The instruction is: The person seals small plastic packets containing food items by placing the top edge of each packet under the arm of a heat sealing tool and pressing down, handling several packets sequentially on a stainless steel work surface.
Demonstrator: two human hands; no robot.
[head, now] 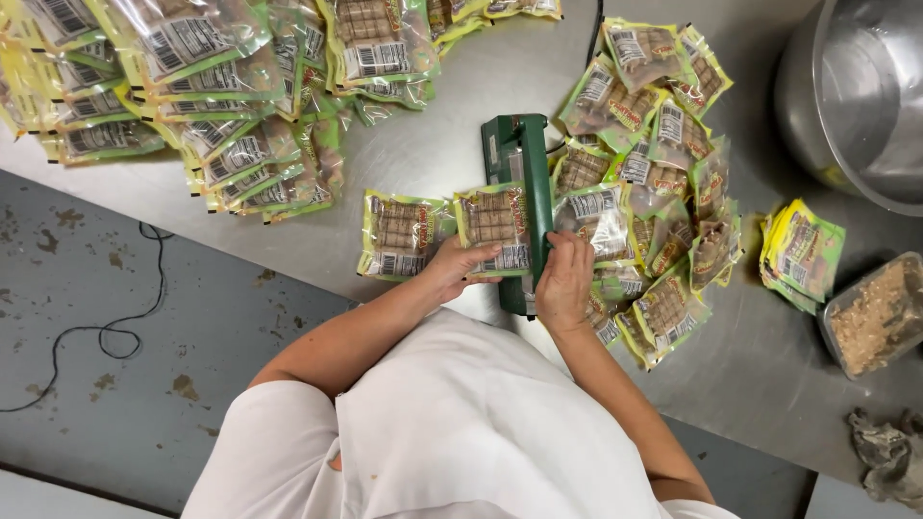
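A green heat sealer (527,168) lies on the steel table (433,163). A clear snack packet with yellow-green edges (492,223) lies with its end under the sealer's arm. My left hand (452,267) grips that packet's near edge. My right hand (564,281) presses flat on the sealer's near end, fingers together, beside another packet (596,216). One more filled packet (396,234) lies just left of my left hand.
Stacks of packets (207,91) cover the table's far left. A loose heap of packets (663,173) lies right of the sealer. A steel bowl (856,96), flat empty bags (803,252), a plastic tub of crumbs (880,315) and a rag (889,452) sit at the right. A cable (106,332) runs over the floor.
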